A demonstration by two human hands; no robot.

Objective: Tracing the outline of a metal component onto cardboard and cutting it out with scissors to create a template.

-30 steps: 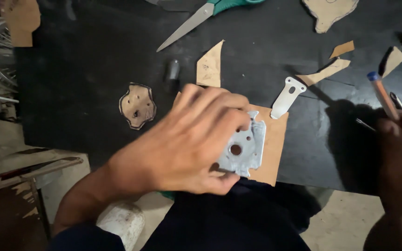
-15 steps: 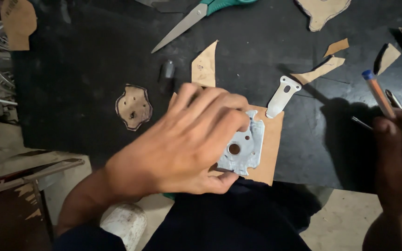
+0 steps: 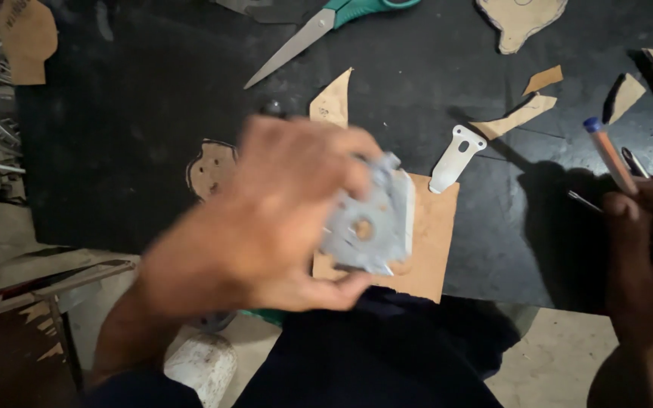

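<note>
Left hand (image 3: 266, 227) had fingers clamped on the grey metal plate (image 3: 368, 223), tilted over the cardboard sheet (image 3: 428, 242) at the table edge; right hand (image 3: 644, 242) gripped a pen (image 3: 608, 153)—likely mid-tracing, needing the plate flat and steady.

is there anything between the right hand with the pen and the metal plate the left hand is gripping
Nothing visible blocks it. The left hand grips the grey metal plate over the brown card sheet. Between it and the right hand holding the pen lies only bare black tabletop; the small white metal bracket sits farther back, off that line.
</note>
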